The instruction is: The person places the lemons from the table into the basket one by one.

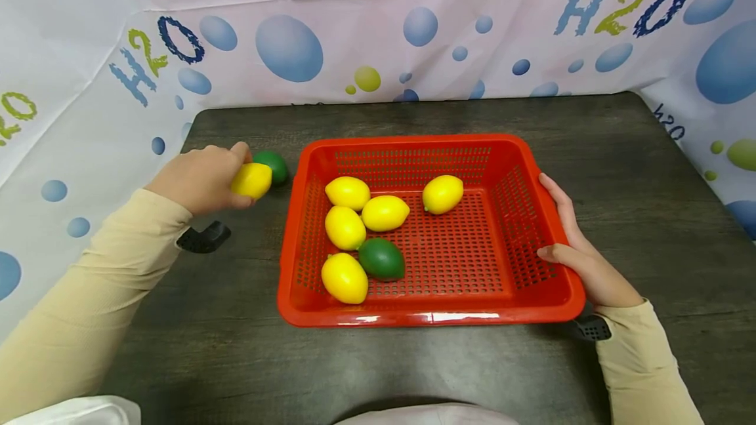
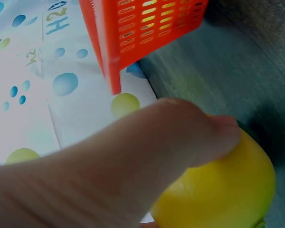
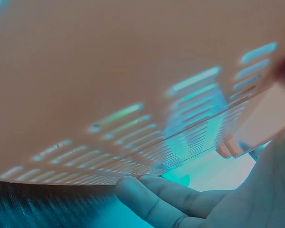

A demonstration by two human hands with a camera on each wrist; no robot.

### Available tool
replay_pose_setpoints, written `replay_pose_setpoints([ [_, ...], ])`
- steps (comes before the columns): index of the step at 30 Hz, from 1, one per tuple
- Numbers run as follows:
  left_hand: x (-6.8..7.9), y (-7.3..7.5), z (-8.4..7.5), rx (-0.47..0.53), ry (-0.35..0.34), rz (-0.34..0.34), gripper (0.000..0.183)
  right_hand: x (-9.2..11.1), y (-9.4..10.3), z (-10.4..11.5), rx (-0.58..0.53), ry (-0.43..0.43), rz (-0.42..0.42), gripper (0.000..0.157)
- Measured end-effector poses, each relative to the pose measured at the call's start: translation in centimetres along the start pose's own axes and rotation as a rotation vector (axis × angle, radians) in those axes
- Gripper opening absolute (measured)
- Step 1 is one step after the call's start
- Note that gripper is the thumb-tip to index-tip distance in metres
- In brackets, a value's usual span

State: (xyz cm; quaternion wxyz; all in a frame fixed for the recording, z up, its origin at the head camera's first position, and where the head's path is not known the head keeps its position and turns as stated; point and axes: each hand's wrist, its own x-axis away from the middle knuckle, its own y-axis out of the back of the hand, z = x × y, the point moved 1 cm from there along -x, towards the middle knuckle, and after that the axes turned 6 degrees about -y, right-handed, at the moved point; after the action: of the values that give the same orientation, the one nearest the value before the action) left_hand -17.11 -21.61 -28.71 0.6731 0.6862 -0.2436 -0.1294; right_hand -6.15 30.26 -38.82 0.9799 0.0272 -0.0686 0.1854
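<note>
My left hand (image 1: 203,179) grips a yellow lemon (image 1: 254,181) to the left of the red basket. In the left wrist view the thumb lies across the top of that lemon (image 2: 223,190). Just behind it is a green lemon (image 1: 273,166), partly hidden. The perforated red plastic basket (image 1: 413,317) holds several yellow lemons (image 1: 345,279) and one green lemon (image 1: 382,260), mostly on its left side. At the basket's right side, my right hand (image 1: 585,267) holds the rim, thumb over the edge and fingers along the outer wall; its fingers (image 3: 156,204) show beneath the slotted wall.
The basket stands on a dark wood-grain table (image 1: 638,176). Behind and beside the table hangs a white sheet (image 1: 378,25) printed with bubbles and lettering. Part of a white object (image 1: 88,410) shows at the lower left corner.
</note>
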Motion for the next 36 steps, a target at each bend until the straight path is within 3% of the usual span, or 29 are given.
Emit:
replay_pose_setpoints([
  [5,-0.3,0.8,-0.3,-0.035,-0.002,-0.039,0.051,0.0,0.1,0.1,-0.001,-0.012,-0.007,0.099],
  [12,-0.5,0.7,-0.7,-0.043,-0.01,-0.005,0.054,-0.1,0.1,0.1,0.002,-0.013,-0.007,0.098],
  [19,-0.7,1.4,-1.1,-0.059,-0.024,-0.045,0.051,-0.1,0.0,0.1,0.005,-0.006,-0.011,0.098],
  [36,-2.0,4.1,-3.3,-0.159,-0.141,-0.157,0.054,-0.1,-0.1,-0.1,0.006,0.003,-0.028,0.099],
])
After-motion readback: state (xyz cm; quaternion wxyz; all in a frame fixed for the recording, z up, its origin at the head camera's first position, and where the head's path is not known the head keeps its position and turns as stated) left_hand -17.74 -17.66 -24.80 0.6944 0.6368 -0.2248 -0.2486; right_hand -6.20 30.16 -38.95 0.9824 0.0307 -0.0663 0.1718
